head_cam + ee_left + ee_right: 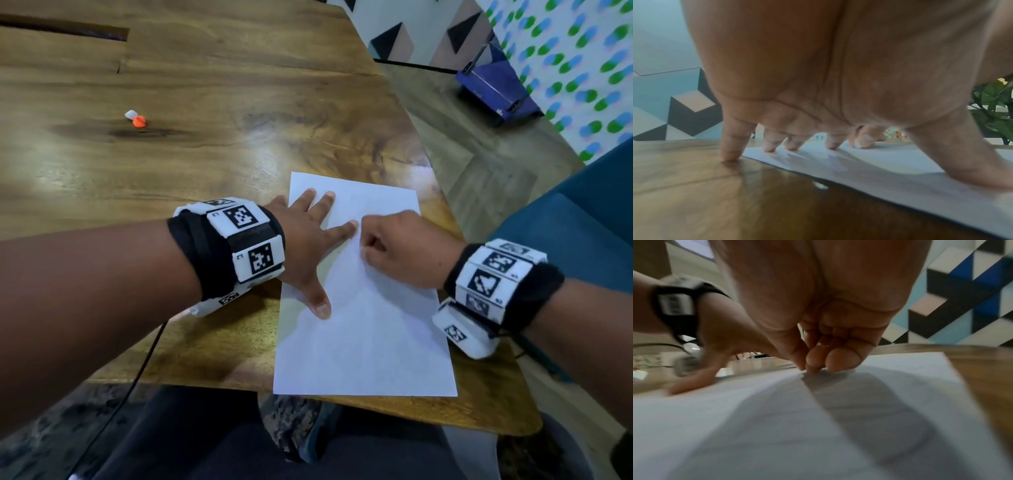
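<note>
Matt paper point(363, 335) (smooth) on glossy wood table point(212, 85)

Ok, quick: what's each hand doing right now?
Left hand: open, spread flat, pressing on the paper.
Right hand: closed, fingertips bunched on the paper; nothing visibly held.

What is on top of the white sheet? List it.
The left hand lies spread on the sheet, little finger off on the table. The right hand, curled, touches it with bunched fingers. Whether they pinch anything is hidden.
</note>
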`<state>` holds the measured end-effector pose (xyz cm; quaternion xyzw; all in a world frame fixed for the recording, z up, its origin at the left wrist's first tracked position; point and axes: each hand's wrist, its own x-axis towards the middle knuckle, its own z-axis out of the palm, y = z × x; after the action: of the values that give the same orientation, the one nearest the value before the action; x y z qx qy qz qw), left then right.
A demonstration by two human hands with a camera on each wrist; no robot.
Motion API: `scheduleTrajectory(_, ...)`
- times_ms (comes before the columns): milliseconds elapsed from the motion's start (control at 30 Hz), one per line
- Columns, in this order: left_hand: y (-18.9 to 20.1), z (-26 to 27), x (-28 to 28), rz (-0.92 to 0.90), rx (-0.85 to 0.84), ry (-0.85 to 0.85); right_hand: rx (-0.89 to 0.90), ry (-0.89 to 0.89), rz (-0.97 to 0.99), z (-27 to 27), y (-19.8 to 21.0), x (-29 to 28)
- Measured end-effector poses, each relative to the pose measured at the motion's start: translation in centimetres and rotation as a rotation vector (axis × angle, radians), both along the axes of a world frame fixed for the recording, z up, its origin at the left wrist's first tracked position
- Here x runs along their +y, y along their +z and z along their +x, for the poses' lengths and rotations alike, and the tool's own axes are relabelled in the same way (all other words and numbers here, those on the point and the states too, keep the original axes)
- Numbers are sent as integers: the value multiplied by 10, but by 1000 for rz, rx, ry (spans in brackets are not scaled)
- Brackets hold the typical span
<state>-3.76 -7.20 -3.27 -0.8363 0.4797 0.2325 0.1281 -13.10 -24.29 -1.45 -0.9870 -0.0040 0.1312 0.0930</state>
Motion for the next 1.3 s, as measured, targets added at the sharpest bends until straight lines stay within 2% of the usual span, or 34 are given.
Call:
scheduleTrajectory(133,2,-2,6,-35,-5,0,-31,-133,-47,22,-4,-21)
scheduleTrajectory(267,5,-13,28,-63,-23,-77,-47,-165,-18,23,-4,-20)
scheduleTrajectory(367,3,-18,40,-42,-10,-71,-64,-203,1,17,-5,-15)
scheduleTrajectory(467,3,-18,38,-32,-14,-66,-39,-141,-38,0,-3,5)
scheduleTrajectory(667,1,-18,35,-18,-24,-81,75,232,-7,-48,-5,62)
scheduleTrajectory(733,2,-18,33,-25,-15,-76,82,217,1,-41,-4,56)
scheduleTrajectory(933,3,-13,20,-31,9,-26,-15,-34,-46,-7,-1,15)
scheduleTrajectory(1000,2,-12,19,-24,12,-26,-3,-5,-59,-15,-2,23)
scheduleTrajectory(1167,0,-12,19,-8,22,-37,119,248,78,-50,0,59)
scheduleTrajectory(1233,1,-13,19,-8,23,-35,120,224,71,-43,0,53)
scheduleTrajectory(1300,1,-13,19,-8,24,-31,44,106,34,-27,-2,35)
